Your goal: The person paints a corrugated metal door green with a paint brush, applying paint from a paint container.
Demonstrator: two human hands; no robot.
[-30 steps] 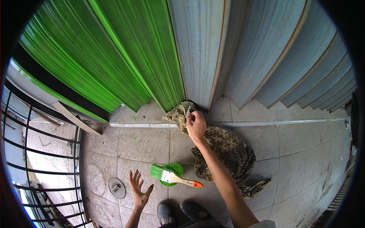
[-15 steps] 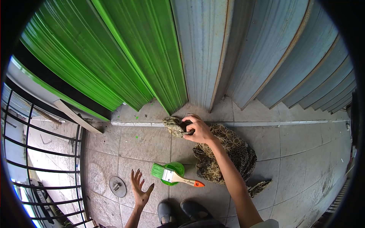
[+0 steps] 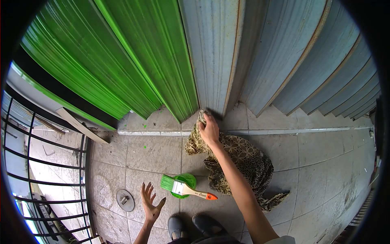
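My right hand [image 3: 209,128] is closed around one end of a patterned cloth [image 3: 239,152], up against the bottom of the grey-blue corrugated panel [image 3: 213,53]. The rest of the cloth trails over the tiles to the right, under my forearm. To the left, my left hand [image 3: 151,203] hovers with spread fingers and holds nothing. Between the hands, a paintbrush [image 3: 185,188] with green bristles and an orange-tipped wooden handle rests across a tub of green paint [image 3: 187,179]. Left of the grey panel, the corrugated panel is painted glossy green [image 3: 138,53].
Black metal bars [image 3: 48,158] stand along the left side, with a wooden strip [image 3: 81,124] leaning near them. A round metal floor plate [image 3: 125,200] lies left of my left hand. A low tiled step [image 3: 276,132] runs below the panels. My dark shoes [image 3: 207,223] are at the bottom.
My right hand has moved up to the lower edge of the grey-blue panel, drawing the cloth's end with it and closing more tightly. My left hand has barely moved.
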